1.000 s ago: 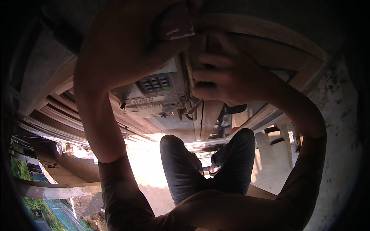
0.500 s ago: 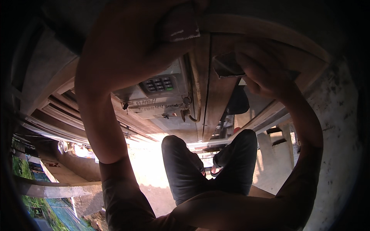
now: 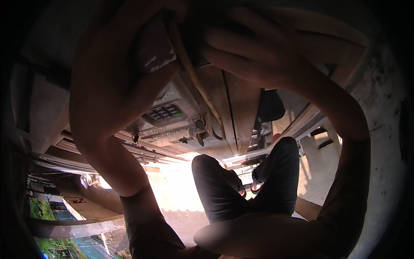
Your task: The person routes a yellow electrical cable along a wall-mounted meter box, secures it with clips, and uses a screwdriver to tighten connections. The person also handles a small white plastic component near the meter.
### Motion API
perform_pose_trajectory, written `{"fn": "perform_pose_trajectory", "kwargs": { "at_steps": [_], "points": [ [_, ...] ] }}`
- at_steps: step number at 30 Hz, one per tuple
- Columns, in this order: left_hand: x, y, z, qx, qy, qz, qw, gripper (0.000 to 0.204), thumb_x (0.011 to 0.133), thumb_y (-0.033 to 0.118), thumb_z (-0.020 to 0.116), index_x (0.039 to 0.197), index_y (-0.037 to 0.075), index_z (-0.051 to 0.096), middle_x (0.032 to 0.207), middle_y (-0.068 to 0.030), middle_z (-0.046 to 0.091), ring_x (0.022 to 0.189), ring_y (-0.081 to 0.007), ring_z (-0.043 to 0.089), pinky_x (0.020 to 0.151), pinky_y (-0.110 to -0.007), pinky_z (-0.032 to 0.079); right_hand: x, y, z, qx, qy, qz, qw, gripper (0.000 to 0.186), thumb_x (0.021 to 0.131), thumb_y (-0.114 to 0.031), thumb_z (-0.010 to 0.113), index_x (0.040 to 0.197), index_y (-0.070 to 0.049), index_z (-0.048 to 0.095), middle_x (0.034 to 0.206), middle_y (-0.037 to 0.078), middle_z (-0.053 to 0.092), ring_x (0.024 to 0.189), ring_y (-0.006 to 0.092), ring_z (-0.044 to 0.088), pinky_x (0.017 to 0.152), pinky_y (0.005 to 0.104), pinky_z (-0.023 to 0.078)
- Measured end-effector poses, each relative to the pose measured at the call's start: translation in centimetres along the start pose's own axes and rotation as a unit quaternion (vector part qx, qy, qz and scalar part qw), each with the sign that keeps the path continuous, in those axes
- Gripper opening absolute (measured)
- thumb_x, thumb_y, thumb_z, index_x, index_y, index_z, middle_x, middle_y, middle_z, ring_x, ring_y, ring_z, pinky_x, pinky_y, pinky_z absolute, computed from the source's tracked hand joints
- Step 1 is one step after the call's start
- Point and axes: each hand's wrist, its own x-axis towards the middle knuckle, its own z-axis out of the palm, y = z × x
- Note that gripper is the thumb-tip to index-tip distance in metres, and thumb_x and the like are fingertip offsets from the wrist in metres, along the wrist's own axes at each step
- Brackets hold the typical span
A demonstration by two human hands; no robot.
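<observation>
At the upper left, my left hand point(image 3: 112, 73) is closed on a dark red-brown sheet point(image 3: 157, 52) with pale torn edges, which looks like sandpaper. A thin brownish curved tube point(image 3: 196, 77) runs down right beside that sheet. Across the tube, my right hand point(image 3: 258, 54) has its fingers curled over a wooden panel point(image 3: 235, 90). Deep shadow hides most of what lies under them, though a sliver of pale edge shows there. Below my left hand is a metal box point(image 3: 170, 131) bearing a dark keypad point(image 3: 164, 113) with a green key.
A small metal latch point(image 3: 201, 137) juts from the box's lower edge. Dark cloth or a bag point(image 3: 271, 107) hangs beyond the panel. My knees point(image 3: 276, 159) are bent below. A mottled pale wall point(image 3: 384, 129) rises at the right, and greenery point(image 3: 43, 209) shows at the lower left.
My right hand has moved left and up toward the tube, with its torn dark sheet now mostly hidden. My left hand and its sheet have shifted left and slightly down.
</observation>
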Motion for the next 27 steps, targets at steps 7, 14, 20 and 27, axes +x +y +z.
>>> {"fn": "perform_pose_trajectory", "kwargs": {
  "at_steps": [7, 14, 20, 27],
  "points": [
    [-1.3, -0.3, -1.1, -0.087, -0.077, -0.071, 0.991, 0.046, 0.084, -0.002, 0.062, 0.13, 0.002, 0.061, 0.128, -0.0134, 0.059, 0.121, -0.0247, 0.058, 0.103, -0.034, 0.044, -0.1, 0.5, -0.6, 0.018, -0.07, -0.012, 0.997, 0.012, 0.065, -0.019, 0.073, 0.074, -0.015, 0.066, 0.084, -0.006, 0.059, 0.075, 0.0136, 0.054, 0.05, 0.0216, 0.047],
    [-1.4, -0.7, -1.7, -0.046, -0.09, -0.015, 0.995, 0.05, 0.08, -0.003, 0.065, 0.13, 0.002, 0.061, 0.127, -0.0149, 0.061, 0.117, -0.0261, 0.06, 0.101, -0.036, 0.046, -0.3, 0.7, -0.2, 0.019, -0.06, -0.042, 0.997, 0.013, 0.066, -0.02, 0.072, 0.078, -0.015, 0.069, 0.085, -0.006, 0.058, 0.074, 0.0145, 0.055, 0.048, 0.0217, 0.047],
    [-1.6, 0.1, -1.0, -0.104, -0.034, -0.097, 0.989, 0.049, 0.08, 0.003, 0.072, 0.129, 0.005, 0.063, 0.124, -0.0132, 0.063, 0.119, -0.0257, 0.061, 0.102, -0.037, 0.046, 0.1, 0.8, -0.4, -0.004, -0.029, -0.04, 0.999, 0.007, 0.071, -0.022, 0.067, 0.072, -0.016, 0.065, 0.082, -0.006, 0.055, 0.076, 0.0137, 0.052, 0.047, 0.0228, 0.045],
    [-0.6, 0.3, -0.9, -0.01, -0.03, -0.004, 0.999, 0.036, 0.075, 0.012, 0.071, 0.109, 0.005, 0.063, 0.108, -0.0112, 0.063, 0.103, -0.0301, 0.059, 0.088, -0.039, 0.047, 0.3, 0.6, -1.5, -0.004, -0.121, -0.038, 0.992, 0.015, 0.072, -0.019, 0.069, 0.086, -0.016, 0.073, 0.096, -0.004, 0.063, 0.084, 0.0151, 0.056, 0.054, 0.0264, 0.05]
  ]
}}
